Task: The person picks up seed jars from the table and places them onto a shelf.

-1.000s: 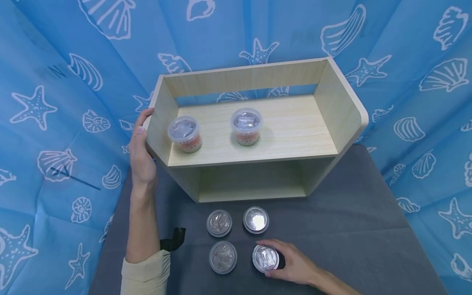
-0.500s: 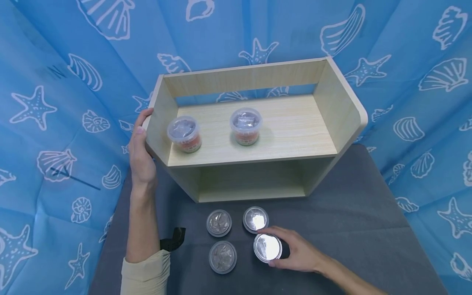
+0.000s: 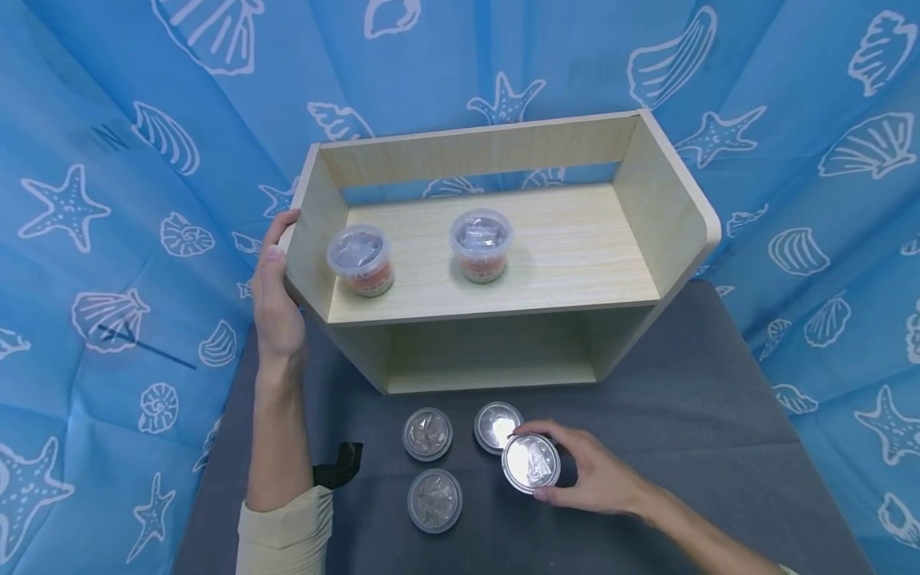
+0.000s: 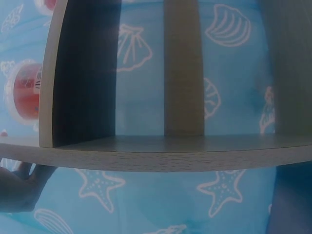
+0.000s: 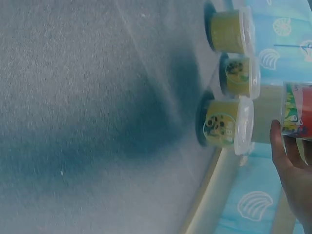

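My left hand (image 3: 279,311) grips the left side panel of a pale two-tier wooden shelf (image 3: 561,239); in the left wrist view its fingers (image 4: 41,175) press against the outer face. Between thumb and fingers, my right hand (image 3: 592,471) holds a lidded clear plastic cup (image 3: 530,463). Seen from the right wrist, this cup (image 5: 298,109) has red contents and a printed label, and it is raised off the table. Nearby stand three lidded cups with yellowish sides: one at the back right (image 3: 497,427), one at the back left (image 3: 427,434) and one in front (image 3: 434,501).
Two lidded cups with reddish contents stand on the upper tier, one at the left (image 3: 362,259) and one near the middle (image 3: 481,243). A dark grey cloth (image 3: 690,423) covers the table. Behind it hangs a blue curtain (image 3: 812,239) with white shell prints.
My right hand has lifted the front-right cup and carried it toward the shelf and slightly right. The left hand stays on the side panel.
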A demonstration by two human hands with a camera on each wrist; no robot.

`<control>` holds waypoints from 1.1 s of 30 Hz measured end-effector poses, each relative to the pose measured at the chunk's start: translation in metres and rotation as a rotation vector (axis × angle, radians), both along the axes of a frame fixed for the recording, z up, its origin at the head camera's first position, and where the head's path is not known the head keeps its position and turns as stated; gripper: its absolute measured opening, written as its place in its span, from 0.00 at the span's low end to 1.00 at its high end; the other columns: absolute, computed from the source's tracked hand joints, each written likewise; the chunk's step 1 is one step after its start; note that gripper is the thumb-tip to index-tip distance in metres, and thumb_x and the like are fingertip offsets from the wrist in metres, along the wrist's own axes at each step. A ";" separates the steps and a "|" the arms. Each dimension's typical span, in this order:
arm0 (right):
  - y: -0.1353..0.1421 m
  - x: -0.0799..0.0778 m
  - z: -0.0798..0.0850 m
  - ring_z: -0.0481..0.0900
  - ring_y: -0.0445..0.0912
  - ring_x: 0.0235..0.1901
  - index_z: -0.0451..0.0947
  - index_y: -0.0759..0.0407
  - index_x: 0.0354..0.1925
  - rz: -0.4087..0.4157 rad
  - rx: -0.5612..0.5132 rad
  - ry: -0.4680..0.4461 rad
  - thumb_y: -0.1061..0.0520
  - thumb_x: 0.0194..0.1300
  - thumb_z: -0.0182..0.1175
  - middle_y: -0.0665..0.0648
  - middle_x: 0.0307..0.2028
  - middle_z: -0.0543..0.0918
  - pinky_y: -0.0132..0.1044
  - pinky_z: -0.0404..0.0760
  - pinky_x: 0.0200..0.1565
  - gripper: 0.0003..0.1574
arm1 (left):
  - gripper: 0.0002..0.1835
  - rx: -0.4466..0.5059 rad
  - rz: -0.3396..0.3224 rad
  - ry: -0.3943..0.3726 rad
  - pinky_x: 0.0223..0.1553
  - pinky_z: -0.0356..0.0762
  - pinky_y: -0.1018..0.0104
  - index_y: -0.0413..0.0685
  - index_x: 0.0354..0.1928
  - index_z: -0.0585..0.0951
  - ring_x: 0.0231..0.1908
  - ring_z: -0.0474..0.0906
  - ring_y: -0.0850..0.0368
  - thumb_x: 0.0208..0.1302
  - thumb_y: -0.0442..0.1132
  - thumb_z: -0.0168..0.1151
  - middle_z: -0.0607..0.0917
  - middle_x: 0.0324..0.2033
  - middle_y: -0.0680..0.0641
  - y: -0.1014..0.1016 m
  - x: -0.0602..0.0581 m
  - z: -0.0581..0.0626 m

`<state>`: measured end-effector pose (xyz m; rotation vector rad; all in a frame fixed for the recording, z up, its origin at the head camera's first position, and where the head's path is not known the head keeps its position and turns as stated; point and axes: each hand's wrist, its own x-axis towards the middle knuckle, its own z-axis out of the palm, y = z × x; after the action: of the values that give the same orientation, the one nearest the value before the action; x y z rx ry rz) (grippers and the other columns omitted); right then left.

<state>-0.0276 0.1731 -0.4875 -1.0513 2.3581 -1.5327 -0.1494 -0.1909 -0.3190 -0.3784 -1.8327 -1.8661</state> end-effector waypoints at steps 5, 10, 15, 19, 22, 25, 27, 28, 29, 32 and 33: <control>0.006 -0.006 0.010 0.75 0.45 0.57 0.70 0.52 0.65 -0.003 -0.013 0.085 0.56 0.52 0.76 0.48 0.57 0.78 0.37 0.72 0.58 0.43 | 0.26 0.008 -0.002 -0.007 0.56 0.59 0.56 0.44 0.67 0.71 0.60 0.64 0.44 0.77 0.43 0.30 0.71 0.62 0.39 0.000 0.000 0.000; 0.012 -0.012 0.026 0.76 0.45 0.56 0.69 0.56 0.66 0.013 -0.020 0.048 0.58 0.54 0.75 0.50 0.57 0.77 0.36 0.75 0.56 0.44 | 0.26 0.000 0.003 -0.012 0.56 0.59 0.56 0.45 0.68 0.71 0.61 0.64 0.45 0.77 0.44 0.31 0.70 0.63 0.40 -0.001 0.000 0.000; 0.017 -0.015 0.040 0.77 0.45 0.55 0.68 0.56 0.67 0.007 -0.002 0.010 0.58 0.55 0.75 0.52 0.59 0.77 0.37 0.79 0.53 0.44 | 0.26 -0.001 -0.007 0.003 0.55 0.60 0.56 0.44 0.67 0.71 0.59 0.64 0.43 0.77 0.43 0.31 0.71 0.61 0.38 -0.001 -0.001 0.001; 0.021 -0.019 0.053 0.77 0.45 0.56 0.68 0.55 0.67 0.006 0.003 0.012 0.59 0.54 0.75 0.52 0.60 0.77 0.35 0.77 0.54 0.45 | 0.26 0.001 -0.004 0.000 0.55 0.60 0.57 0.44 0.67 0.71 0.59 0.64 0.44 0.76 0.44 0.31 0.72 0.61 0.39 0.000 0.000 0.000; 0.024 -0.022 0.062 0.77 0.45 0.55 0.68 0.58 0.67 0.008 -0.013 0.034 0.61 0.53 0.75 0.53 0.60 0.77 0.33 0.77 0.54 0.45 | 0.26 -0.007 -0.002 0.003 0.54 0.60 0.56 0.44 0.67 0.71 0.59 0.65 0.43 0.76 0.44 0.32 0.72 0.61 0.39 0.000 0.000 0.000; 0.026 -0.025 0.069 0.78 0.46 0.54 0.68 0.61 0.67 0.005 -0.041 0.064 0.64 0.51 0.75 0.55 0.59 0.77 0.31 0.78 0.53 0.46 | 0.26 -0.010 0.003 -0.009 0.55 0.59 0.55 0.45 0.67 0.71 0.60 0.64 0.44 0.76 0.45 0.31 0.71 0.62 0.40 0.000 0.001 0.000; 0.027 -0.026 0.074 0.77 0.46 0.55 0.69 0.61 0.67 -0.008 -0.035 0.095 0.64 0.50 0.76 0.55 0.59 0.77 0.30 0.75 0.55 0.47 | 0.26 -0.011 0.006 -0.021 0.56 0.59 0.55 0.46 0.67 0.71 0.61 0.64 0.45 0.76 0.45 0.31 0.71 0.63 0.41 0.000 0.001 0.001; 0.028 -0.027 0.078 0.77 0.46 0.55 0.69 0.62 0.67 -0.014 -0.032 0.111 0.64 0.50 0.76 0.56 0.59 0.77 0.29 0.74 0.56 0.47 | 0.26 -0.016 0.008 -0.025 0.56 0.58 0.55 0.46 0.68 0.71 0.61 0.64 0.46 0.76 0.45 0.31 0.70 0.63 0.41 0.000 0.001 0.001; 0.029 -0.029 0.081 0.77 0.46 0.55 0.69 0.62 0.67 -0.018 -0.031 0.120 0.65 0.49 0.76 0.56 0.59 0.77 0.29 0.73 0.56 0.47 | 0.26 -0.017 0.009 -0.032 0.56 0.58 0.55 0.46 0.68 0.71 0.61 0.63 0.46 0.76 0.45 0.31 0.70 0.63 0.41 0.000 0.001 0.001; 0.031 -0.032 0.091 0.76 0.44 0.58 0.69 0.61 0.67 -0.040 -0.015 0.134 0.65 0.48 0.76 0.57 0.60 0.77 0.28 0.72 0.58 0.49 | 0.27 -0.025 0.013 -0.042 0.56 0.57 0.54 0.47 0.68 0.70 0.61 0.63 0.46 0.76 0.45 0.31 0.70 0.64 0.42 -0.001 0.002 0.001; 0.031 -0.033 0.094 0.76 0.44 0.58 0.69 0.61 0.68 -0.046 -0.012 0.131 0.65 0.48 0.76 0.56 0.61 0.77 0.28 0.72 0.58 0.49 | 0.27 -0.028 0.014 -0.043 0.56 0.57 0.54 0.47 0.68 0.70 0.61 0.63 0.46 0.76 0.45 0.31 0.70 0.64 0.42 -0.001 0.002 0.001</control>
<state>-0.0607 0.2046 -0.3937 -1.1415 2.4786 -1.5394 -0.1477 -0.1921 -0.3178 -0.3364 -1.8867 -1.8552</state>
